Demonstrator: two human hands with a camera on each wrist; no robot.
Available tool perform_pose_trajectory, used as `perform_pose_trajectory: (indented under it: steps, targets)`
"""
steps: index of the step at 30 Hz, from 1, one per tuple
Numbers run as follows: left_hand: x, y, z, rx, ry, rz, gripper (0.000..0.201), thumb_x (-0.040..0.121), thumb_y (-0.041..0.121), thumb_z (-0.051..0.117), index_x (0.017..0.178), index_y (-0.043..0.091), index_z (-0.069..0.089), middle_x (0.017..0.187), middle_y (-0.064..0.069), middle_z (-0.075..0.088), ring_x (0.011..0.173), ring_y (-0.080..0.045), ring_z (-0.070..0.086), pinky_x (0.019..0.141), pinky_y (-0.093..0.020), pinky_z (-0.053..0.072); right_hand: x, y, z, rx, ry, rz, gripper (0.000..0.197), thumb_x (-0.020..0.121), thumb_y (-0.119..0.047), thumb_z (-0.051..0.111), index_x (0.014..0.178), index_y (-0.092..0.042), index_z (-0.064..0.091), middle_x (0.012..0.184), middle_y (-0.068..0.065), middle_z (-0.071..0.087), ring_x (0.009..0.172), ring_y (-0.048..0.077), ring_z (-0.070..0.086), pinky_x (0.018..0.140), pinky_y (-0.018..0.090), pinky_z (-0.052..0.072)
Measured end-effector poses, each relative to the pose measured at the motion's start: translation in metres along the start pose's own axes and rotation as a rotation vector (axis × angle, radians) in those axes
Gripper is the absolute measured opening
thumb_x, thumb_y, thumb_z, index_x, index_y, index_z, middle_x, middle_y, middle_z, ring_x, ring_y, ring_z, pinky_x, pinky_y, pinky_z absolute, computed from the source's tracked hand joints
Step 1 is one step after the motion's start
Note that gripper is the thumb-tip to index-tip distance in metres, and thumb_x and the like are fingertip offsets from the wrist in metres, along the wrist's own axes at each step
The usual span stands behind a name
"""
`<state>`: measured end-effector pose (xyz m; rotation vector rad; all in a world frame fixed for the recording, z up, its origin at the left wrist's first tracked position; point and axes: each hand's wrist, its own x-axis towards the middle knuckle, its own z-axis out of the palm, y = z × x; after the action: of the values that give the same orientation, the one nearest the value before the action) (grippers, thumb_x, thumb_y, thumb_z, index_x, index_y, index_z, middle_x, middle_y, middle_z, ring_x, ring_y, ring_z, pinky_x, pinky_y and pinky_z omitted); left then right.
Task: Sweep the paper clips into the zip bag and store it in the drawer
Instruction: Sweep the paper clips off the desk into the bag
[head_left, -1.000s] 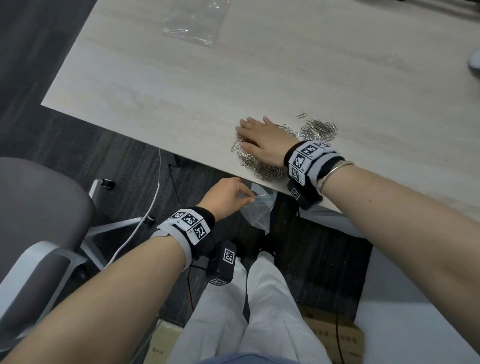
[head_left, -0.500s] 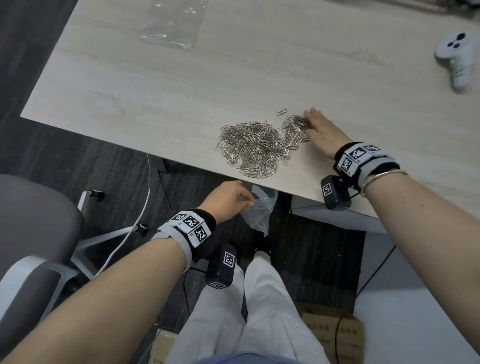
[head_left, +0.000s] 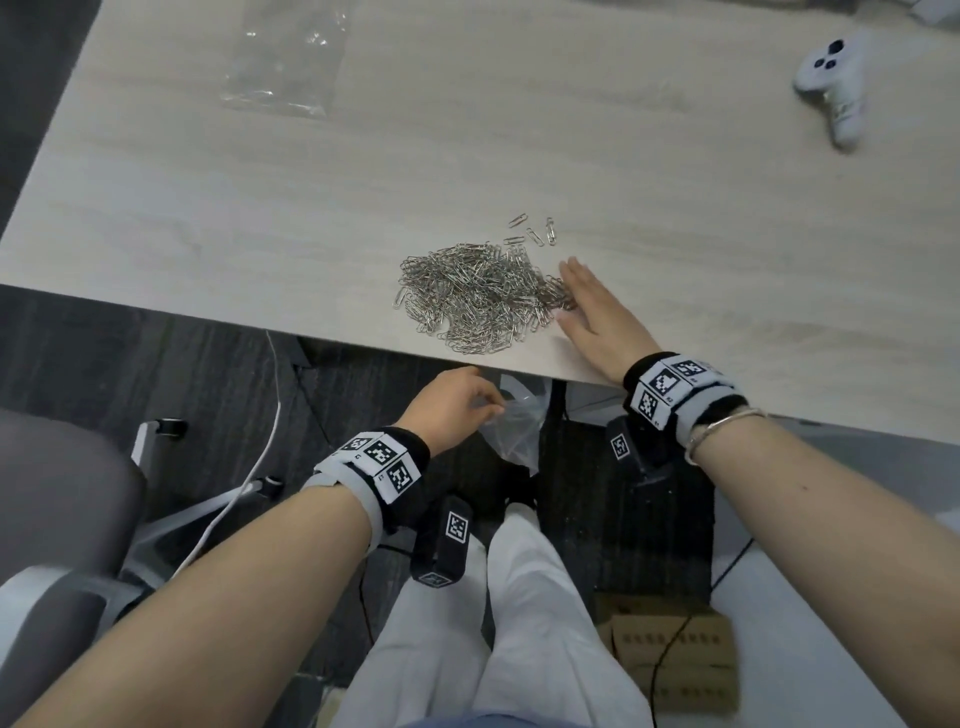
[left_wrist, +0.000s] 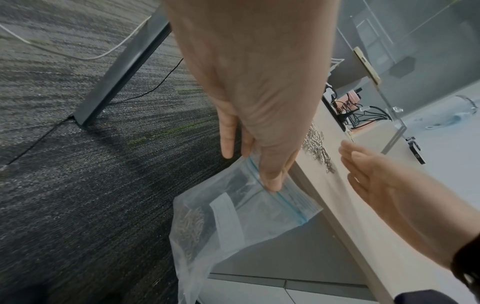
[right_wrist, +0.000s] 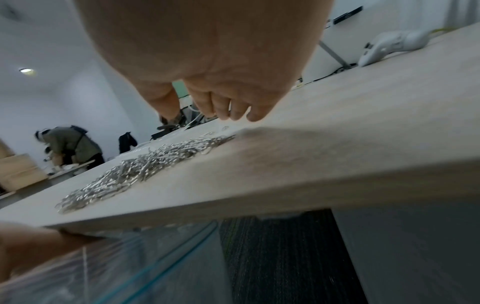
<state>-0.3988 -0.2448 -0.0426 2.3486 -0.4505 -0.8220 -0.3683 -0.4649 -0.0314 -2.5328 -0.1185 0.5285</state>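
A heap of silver paper clips (head_left: 475, 293) lies near the front edge of the pale wooden table (head_left: 519, 130), with a few loose clips (head_left: 532, 234) behind it. My right hand (head_left: 592, 306) rests flat on the table, fingers straight, touching the heap's right side. Below the table edge my left hand (head_left: 457, 405) pinches the blue-striped rim of a clear zip bag (left_wrist: 249, 209) and holds it hanging under the edge. Some clips (left_wrist: 189, 224) lie in the bag. In the right wrist view the heap (right_wrist: 145, 170) spreads left of my fingers (right_wrist: 228, 111), above the bag (right_wrist: 130, 265).
A second clear plastic bag (head_left: 285, 57) lies at the table's far left. A white controller (head_left: 836, 83) sits at the far right. A grey chair (head_left: 57, 499) stands left of my legs, a white cable (head_left: 249, 467) on the carpet, a cardboard box (head_left: 670, 665) below.
My right hand swept off the heap to the right, then came back down toward the front edge against the heap's right side. The left hand kept hold of the bag.
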Motion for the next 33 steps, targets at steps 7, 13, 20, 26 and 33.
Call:
perform_pose_trajectory:
  steps: [7, 13, 20, 26, 33]
  targets:
    - [0.002, 0.007, 0.009, 0.017, -0.120, -0.002, 0.016, 0.084, 0.027, 0.064, 0.096, 0.020, 0.072, 0.129, -0.018, 0.053, 0.128, -0.031, 0.044, 0.100, -0.041, 0.042, -0.017, 0.010, 0.005, -0.056, -0.036, 0.041, 0.055, 0.099, -0.017, 0.028, 0.148, -0.012, 0.005, 0.157, 0.009, 0.002, 0.145, 0.018, 0.000, 0.114, 0.027, -0.004]
    - [0.001, 0.015, 0.014, -0.018, -0.041, 0.032, 0.016, 0.085, 0.021, 0.064, 0.097, 0.014, 0.072, 0.108, -0.019, 0.061, 0.115, -0.032, 0.052, 0.091, -0.033, 0.042, -0.036, 0.000, 0.024, -0.146, -0.065, -0.054, 0.055, 0.099, -0.022, 0.029, 0.148, -0.011, 0.007, 0.157, 0.008, 0.003, 0.145, 0.017, 0.000, 0.114, 0.027, -0.005]
    - [0.001, 0.015, 0.018, -0.023, -0.030, 0.016, 0.015, 0.086, 0.019, 0.062, 0.095, 0.011, 0.071, 0.098, -0.013, 0.057, 0.116, -0.031, 0.051, 0.096, -0.033, 0.042, -0.041, -0.006, 0.023, -0.051, 0.037, -0.105, 0.052, 0.098, -0.031, 0.025, 0.147, -0.016, 0.018, 0.156, 0.003, 0.015, 0.143, 0.013, 0.013, 0.114, 0.023, 0.006]
    - [0.005, 0.011, 0.018, -0.004, -0.060, -0.031, 0.014, 0.086, 0.026, 0.063, 0.095, 0.019, 0.071, 0.128, -0.016, 0.055, 0.129, -0.027, 0.044, 0.097, -0.036, 0.042, 0.034, -0.014, -0.013, -0.017, 0.162, -0.091, 0.046, 0.097, -0.018, 0.036, 0.143, -0.012, 0.031, 0.151, 0.007, 0.029, 0.140, 0.021, 0.025, 0.115, 0.031, 0.012]
    - [0.008, 0.017, 0.012, -0.054, -0.071, -0.091, 0.013, 0.084, 0.027, 0.063, 0.088, 0.017, 0.071, 0.112, -0.007, 0.061, 0.122, -0.022, 0.050, 0.095, -0.039, 0.045, 0.094, -0.032, -0.038, -0.227, -0.108, -0.111, 0.046, 0.099, -0.023, 0.026, 0.145, -0.019, 0.024, 0.157, 0.005, 0.009, 0.145, 0.022, 0.004, 0.117, 0.045, -0.002]
